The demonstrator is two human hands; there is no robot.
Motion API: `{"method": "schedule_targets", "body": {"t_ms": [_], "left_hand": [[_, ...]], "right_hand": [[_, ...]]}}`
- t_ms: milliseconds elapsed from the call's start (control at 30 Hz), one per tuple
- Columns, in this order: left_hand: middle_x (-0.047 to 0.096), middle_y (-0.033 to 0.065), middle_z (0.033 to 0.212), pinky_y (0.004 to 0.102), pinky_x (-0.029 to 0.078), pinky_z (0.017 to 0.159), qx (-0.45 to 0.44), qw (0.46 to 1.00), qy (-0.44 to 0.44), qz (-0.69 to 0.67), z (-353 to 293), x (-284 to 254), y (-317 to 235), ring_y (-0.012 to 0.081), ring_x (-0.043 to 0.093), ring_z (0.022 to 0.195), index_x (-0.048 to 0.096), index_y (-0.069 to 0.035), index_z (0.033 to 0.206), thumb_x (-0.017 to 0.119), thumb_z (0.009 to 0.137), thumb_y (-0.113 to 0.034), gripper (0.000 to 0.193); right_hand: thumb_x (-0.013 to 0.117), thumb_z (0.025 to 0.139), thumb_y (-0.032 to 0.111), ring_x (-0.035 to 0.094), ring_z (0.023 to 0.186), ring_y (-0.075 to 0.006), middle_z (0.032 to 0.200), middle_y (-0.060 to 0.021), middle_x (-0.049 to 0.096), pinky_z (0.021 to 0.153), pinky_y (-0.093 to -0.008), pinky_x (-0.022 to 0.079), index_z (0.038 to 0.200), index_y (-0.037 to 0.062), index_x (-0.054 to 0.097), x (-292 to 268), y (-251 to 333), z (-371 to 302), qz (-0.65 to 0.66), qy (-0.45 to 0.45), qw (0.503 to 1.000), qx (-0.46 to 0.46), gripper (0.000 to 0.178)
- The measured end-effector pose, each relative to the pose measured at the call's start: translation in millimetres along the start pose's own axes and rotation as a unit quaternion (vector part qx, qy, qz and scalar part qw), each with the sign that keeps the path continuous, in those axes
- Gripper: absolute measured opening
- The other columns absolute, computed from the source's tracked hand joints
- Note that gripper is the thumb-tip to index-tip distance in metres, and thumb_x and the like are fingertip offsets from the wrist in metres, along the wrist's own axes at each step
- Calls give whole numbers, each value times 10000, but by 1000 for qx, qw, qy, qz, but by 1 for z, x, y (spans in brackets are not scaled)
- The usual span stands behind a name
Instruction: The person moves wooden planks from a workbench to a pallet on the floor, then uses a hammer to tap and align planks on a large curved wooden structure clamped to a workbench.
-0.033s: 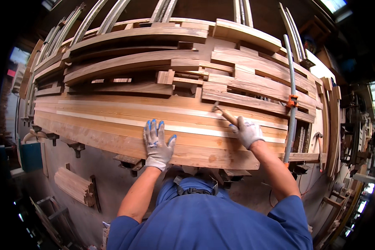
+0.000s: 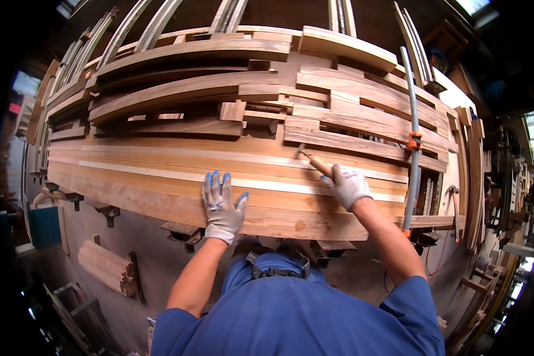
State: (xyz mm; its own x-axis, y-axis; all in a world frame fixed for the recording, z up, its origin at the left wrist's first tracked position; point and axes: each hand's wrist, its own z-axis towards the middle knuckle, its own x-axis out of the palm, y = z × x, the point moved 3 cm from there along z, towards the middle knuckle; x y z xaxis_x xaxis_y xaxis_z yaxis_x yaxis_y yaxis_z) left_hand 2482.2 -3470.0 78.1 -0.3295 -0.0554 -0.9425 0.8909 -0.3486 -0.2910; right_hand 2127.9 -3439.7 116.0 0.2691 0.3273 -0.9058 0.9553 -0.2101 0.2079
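A panel of long wooden strips (image 2: 160,161), mostly yellowish brown with pale stripes, lies in front of me. My left hand (image 2: 221,207), in a grey glove with blue fingertips, rests flat on its near side, fingers spread. My right hand (image 2: 347,185), gloved alike, is wrapped round the wooden handle of a scraper (image 2: 317,163). The scraper's small metal head touches or hovers just over the panel's far part, beside a pale stripe; its exact shape is blurred. Lines that look like dried glue run along the joints between strips.
Stacked curved and straight boards (image 2: 184,92) lie beyond the panel. A grey pipe clamp (image 2: 413,118) with an orange jaw crosses at the right. A hammer (image 2: 454,204) hangs farther right. Bundled wood strips (image 2: 105,266) are below left. Metal supports (image 2: 105,212) jut out under the panel.
The scraper's head and my right hand have shifted slightly left and toward me. My left hand stays flat on the panel; the whole view has moved a little.
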Motion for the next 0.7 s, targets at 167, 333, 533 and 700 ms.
{"method": "schedule_targets", "body": {"t_ms": [167, 333, 533, 700], "left_hand": [[339, 247, 1645, 561, 216, 1268, 5, 999, 18, 39, 0, -2, -7, 443, 260, 1549, 418, -38, 1570, 738, 910, -346, 795], [340, 249, 1641, 568, 194, 1275, 1, 999, 23, 27, -1, 2, -6, 441, 254, 1551, 417, -53, 1575, 731, 908, -336, 790], [348, 251, 1634, 574, 192, 1274, 0, 999, 22, 28, -3, 4, -2, 444, 255, 1547, 423, -58, 1571, 747, 896, -346, 802], [361, 259, 1623, 583, 195, 1268, 5, 1000, 17, 21, -4, 2, 0, 452, 255, 1544, 434, -45, 1557, 761, 886, -357, 809]], "right_hand": [[630, 996, 485, 717, 865, -417, 913, -184, 737, 762, -537, 556, 1071, 94, 596, 0, -22, 1, -6, 17, 1000, 4, 400], [631, 991, 496, 715, 873, -425, 940, -191, 735, 775, -535, 560, 1068, 87, 599, -13, -98, -33, -6, -4, 999, 47, 417], [565, 1028, 525, 723, 932, -428, 971, -211, 746, 798, -545, 554, 1156, 102, 543, -21, -126, -56, -28, 49, 991, 125, 442], [572, 1024, 519, 722, 950, -430, 987, -214, 749, 823, -545, 553, 1157, 80, 540, -29, -118, -65, -38, 42, 988, 146, 459]]}}
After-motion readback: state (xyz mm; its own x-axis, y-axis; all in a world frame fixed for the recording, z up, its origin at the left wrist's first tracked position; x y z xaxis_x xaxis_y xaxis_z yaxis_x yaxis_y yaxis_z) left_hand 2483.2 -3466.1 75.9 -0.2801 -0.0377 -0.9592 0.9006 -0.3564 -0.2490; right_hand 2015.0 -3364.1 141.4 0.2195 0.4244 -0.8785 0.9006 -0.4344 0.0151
